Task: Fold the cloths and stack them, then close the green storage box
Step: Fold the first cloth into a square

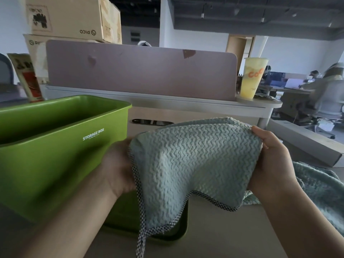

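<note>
A light teal cloth with a checked border hangs in the air between my hands, its lower corner drooping toward the table. My left hand grips its left edge and my right hand grips its right edge, thumb on top. The green storage box stands open at the left, its inside dark and seemingly empty. Its green lid lies flat on the table under the hanging cloth. Another teal cloth lies crumpled on the table at the right, behind my right wrist.
A pinkish desk divider runs along the back. A yellow drink cup stands on the ledge at its right end. Cardboard boxes are stacked behind the storage box. A long grey carton lies at the right, and a person sits far right.
</note>
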### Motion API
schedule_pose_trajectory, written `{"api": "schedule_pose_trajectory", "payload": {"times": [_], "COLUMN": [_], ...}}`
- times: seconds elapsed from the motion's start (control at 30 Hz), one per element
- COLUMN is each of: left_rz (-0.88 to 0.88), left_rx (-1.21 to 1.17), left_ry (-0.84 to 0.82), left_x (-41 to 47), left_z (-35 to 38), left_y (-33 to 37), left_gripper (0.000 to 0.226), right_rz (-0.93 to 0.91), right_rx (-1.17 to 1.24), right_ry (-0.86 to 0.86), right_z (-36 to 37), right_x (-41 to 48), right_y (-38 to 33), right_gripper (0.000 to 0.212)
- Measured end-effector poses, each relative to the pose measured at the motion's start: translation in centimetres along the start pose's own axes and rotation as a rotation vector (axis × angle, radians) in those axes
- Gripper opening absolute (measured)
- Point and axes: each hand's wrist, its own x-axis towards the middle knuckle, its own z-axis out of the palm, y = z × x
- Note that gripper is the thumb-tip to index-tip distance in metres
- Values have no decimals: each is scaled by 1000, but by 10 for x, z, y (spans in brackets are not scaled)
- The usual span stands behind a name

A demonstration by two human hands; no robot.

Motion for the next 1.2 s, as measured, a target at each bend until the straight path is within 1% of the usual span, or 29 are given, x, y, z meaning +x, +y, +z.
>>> {"api": "schedule_pose_trajectory", "payload": {"times": [0.07, 0.1, 0.17, 0.23, 0.3, 0.33, 0.4, 0.47, 0.5, 0.53, 0.57, 0.67, 0.73, 0.8, 0.9, 0.97, 1.07, 1.13, 1.2], "left_rz": [-35, -26, -3, -23, 6, 35, 114, 196, 258, 344, 441, 655, 738, 781, 798, 831, 953, 1015, 1042], "left_rx": [3, -9, -67, -111, -46, 34, 176, 233, 248, 267, 282, 351, 412, 457, 527, 670, 940, 1036, 1074], "left_ry": [-37, -16, 35, 20, 1, 4, 89, 183, 229, 278, 327, 415, 447, 454, 458, 475, 534, 577, 598], "left_x": [-2, -1, 3, 4, 7, 6, 6, 7, 9, 9, 10, 8, 7, 5, 4, 3, 0, -1, -1], "left_z": [-1, -2, 0, -1, -6, -3, 0, 2, 0, -2, -3, -5, -5, -3, -4, -6, -8, -10, -9], "left_y": [3, 4, 6, 6, 7, 6, 8, 9, 10, 10, 10, 9, 8, 8, 11, 11, 9, 8, 8], "left_gripper": [59, 64, 54, 49, 47, 39, 25, 15, 19, 25, 27, 23, 24, 27, 36, 42, 42, 38, 35], "right_rz": [-11, -11, -13, -14, -34, -54, -98, -166, -209, -251, -284, -334, -350, -359, -413, -511, -666, -761, -830], "right_rx": [0, 2, -3, -16, -35, -49, -96, -184, -223, -262, -294, -309, -272, -284, -327, -458, -755, -934, -1023], "right_ry": [20, 35, 61, 73, 79, 83, 102, 138, 164, 192, 222, 277, 236, 196, 151, 142, 194, 248, 292], "right_z": [0, 0, 1, 3, 5, 5, 4, 1, -1, -3, -5, -10, -9, -9, -9, -11, -16, -19, -21], "right_x": [-3, -4, -6, -6, -5, -4, -2, 2, 3, 4, 5, 6, 5, 5, 5, 5, 6, 9, 11], "right_y": [-4, -5, -7, -6, -5, -3, -1, 2, 2, 2, 2, -1, -3, -4, -4, -4, -4, -4, -3], "right_gripper": [29, 29, 30, 29, 26, 24, 20, 18, 20, 24, 27, 25, 17, 12, 21, 29, 35, 32, 24]}}
